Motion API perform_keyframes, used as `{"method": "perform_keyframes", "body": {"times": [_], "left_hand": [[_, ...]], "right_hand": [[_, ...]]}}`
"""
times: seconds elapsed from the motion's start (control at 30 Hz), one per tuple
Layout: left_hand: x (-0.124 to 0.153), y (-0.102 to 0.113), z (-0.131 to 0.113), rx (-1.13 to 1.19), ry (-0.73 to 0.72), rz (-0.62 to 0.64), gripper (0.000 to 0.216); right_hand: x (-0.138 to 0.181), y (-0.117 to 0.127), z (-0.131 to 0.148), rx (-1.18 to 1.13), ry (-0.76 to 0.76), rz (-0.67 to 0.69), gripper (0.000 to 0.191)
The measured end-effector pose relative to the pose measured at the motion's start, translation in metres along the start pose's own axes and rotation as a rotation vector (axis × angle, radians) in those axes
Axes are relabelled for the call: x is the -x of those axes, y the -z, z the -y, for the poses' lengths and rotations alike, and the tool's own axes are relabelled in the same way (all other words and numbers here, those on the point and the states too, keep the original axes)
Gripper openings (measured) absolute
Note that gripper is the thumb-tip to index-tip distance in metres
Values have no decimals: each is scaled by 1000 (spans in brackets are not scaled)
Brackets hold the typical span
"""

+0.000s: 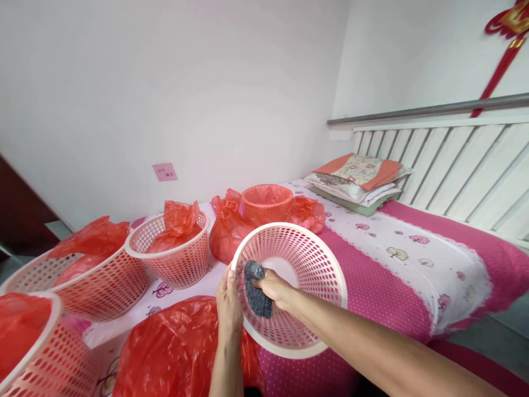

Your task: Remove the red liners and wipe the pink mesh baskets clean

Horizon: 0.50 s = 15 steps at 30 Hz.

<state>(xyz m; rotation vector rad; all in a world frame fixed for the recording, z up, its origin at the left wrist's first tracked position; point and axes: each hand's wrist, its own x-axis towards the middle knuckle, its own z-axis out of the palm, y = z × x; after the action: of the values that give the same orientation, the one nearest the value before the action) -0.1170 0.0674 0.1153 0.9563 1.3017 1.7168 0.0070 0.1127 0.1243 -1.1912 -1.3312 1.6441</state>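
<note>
From here the wiping looks unfinished: the right hand [276, 287] grips a grey cloth [256, 296] inside the pink basket [308, 267], whose rim [294, 352] the left hand [230, 302] clasps.

No text can be read with certainty: a small pink note [164, 172] on the pale wall [231, 94], left of centre, carries two little groups of dark strokes that look handwritten, the right-hand group darker and slightly lower, but they are too small and blurred to make out. At the top right corner, a red hanging ornament [494, 25] has a gold panel [518, 19], cut off by the picture's edge, and whether its markings form a character cannot be told.
</note>
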Motion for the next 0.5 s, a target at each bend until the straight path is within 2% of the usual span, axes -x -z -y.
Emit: {"method": "perform_keyframes", "body": {"times": [0.13,0.23,0.3,0.5], "left_hand": [[1,-2,-3,90,107,37,68],[2,-6,-7,269,65,118,55],[2,-8,-8,339,62,143,50],[4,-9,-14,329,125,106,54]], "right_hand": [[24,2,12,-95,71,69,6],[42,3,18,-208,150,146,22],[53,3,23,-239,169,150,30],[80,9,30,-215,216,222,37]]}}
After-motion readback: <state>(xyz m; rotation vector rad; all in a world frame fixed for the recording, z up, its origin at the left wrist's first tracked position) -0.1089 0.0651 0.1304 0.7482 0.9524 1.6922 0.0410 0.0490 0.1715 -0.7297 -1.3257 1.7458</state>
